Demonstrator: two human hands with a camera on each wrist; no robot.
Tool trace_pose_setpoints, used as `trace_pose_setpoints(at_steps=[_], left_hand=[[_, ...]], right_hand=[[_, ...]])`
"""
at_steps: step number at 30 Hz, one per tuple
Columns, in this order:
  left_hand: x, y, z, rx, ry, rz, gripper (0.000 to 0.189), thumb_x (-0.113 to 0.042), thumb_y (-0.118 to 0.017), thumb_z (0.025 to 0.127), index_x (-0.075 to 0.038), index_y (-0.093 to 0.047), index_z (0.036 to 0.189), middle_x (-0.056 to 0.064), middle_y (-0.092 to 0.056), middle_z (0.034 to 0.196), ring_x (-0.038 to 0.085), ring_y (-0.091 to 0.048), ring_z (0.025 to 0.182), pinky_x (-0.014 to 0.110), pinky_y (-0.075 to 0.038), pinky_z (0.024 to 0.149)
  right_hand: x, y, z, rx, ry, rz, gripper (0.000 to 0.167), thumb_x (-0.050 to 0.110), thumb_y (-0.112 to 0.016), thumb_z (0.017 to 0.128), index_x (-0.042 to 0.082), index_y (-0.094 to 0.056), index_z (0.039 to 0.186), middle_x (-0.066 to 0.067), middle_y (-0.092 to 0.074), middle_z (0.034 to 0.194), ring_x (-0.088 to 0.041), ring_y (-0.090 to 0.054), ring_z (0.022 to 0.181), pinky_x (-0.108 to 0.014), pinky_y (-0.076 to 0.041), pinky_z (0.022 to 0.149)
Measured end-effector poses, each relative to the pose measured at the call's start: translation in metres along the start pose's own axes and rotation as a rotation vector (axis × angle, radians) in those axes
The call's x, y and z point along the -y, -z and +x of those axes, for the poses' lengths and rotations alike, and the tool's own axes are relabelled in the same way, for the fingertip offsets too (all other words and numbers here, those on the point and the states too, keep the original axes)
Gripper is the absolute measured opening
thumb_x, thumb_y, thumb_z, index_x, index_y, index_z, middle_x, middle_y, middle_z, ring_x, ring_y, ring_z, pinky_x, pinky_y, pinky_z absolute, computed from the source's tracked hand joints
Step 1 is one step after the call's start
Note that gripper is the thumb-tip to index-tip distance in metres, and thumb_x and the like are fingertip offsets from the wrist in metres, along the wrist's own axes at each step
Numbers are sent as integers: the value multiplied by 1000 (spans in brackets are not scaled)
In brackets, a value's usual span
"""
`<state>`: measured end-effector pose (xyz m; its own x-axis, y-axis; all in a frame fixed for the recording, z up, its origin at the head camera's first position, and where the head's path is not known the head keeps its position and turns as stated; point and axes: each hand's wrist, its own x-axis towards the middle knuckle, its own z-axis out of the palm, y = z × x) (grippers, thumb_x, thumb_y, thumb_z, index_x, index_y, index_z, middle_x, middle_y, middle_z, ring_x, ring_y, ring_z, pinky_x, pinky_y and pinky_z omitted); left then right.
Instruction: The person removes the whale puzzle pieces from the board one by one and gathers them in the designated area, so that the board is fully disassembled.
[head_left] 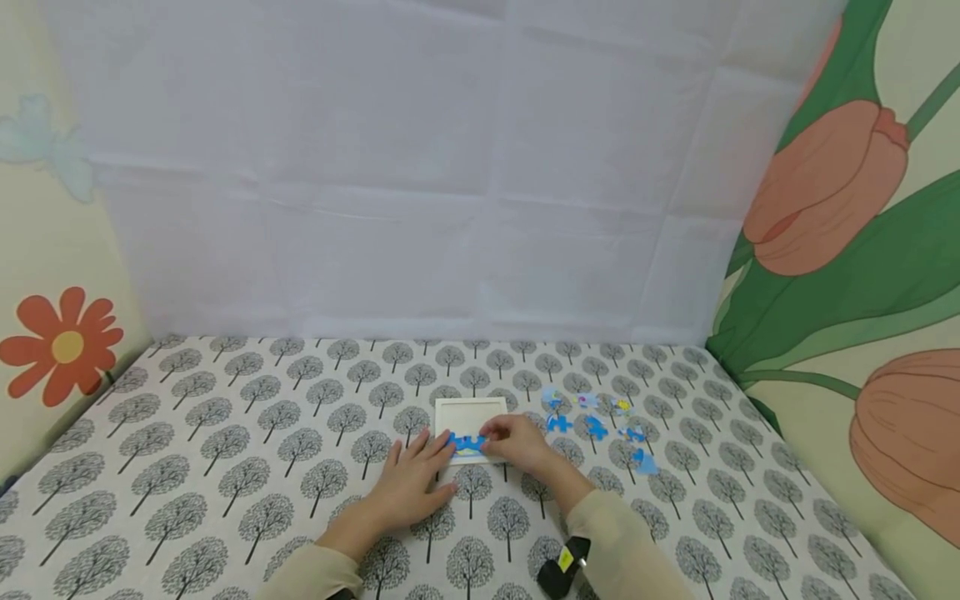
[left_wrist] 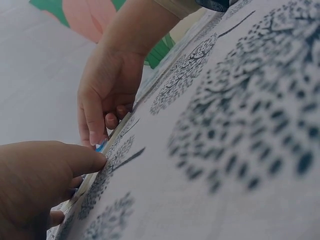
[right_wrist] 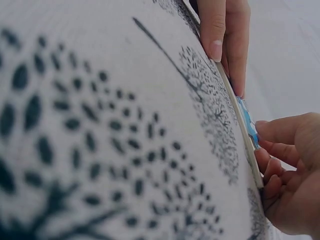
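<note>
A small white puzzle tray (head_left: 471, 412) lies on the table, with blue puzzle pieces (head_left: 467, 445) along its near side. My left hand (head_left: 411, 479) lies at the tray's left edge, its fingers extended and fingertips touching the pieces. At the right end of that row, my right hand (head_left: 519, 442) pinches a blue puzzle piece (right_wrist: 255, 138) between thumb and index finger, low over the tray. Its other fingers curl beside the rim in the right wrist view. Fingers hide much of the held piece. Several loose puzzle pieces (head_left: 558, 423) are scattered right of the tray.
A cloth printed with trees (head_left: 243, 479) covers the table. Behind it hangs a creased white sheet (head_left: 390, 183). Painted flower walls (head_left: 832, 183) flank both sides. A black device with a yellow label (head_left: 564, 567) sits by the right sleeve.
</note>
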<state>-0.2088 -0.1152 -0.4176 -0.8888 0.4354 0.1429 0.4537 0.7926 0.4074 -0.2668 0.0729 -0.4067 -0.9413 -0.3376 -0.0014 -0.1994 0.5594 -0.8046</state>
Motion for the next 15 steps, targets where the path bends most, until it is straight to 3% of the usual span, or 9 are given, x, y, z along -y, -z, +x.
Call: trace_pose_setpoints(at_steps=[15], left_hand=[[0, -1, 0, -7, 1, -5, 57, -33, -56, 82, -3, -40, 129, 10, -29, 136, 34, -16, 125, 59, -5, 94]], right_hand=[[4, -2, 2, -45, -4, 55, 8, 4, -63, 75, 6, -63, 82, 1, -54, 73, -13, -48, 65, -27, -41, 59]])
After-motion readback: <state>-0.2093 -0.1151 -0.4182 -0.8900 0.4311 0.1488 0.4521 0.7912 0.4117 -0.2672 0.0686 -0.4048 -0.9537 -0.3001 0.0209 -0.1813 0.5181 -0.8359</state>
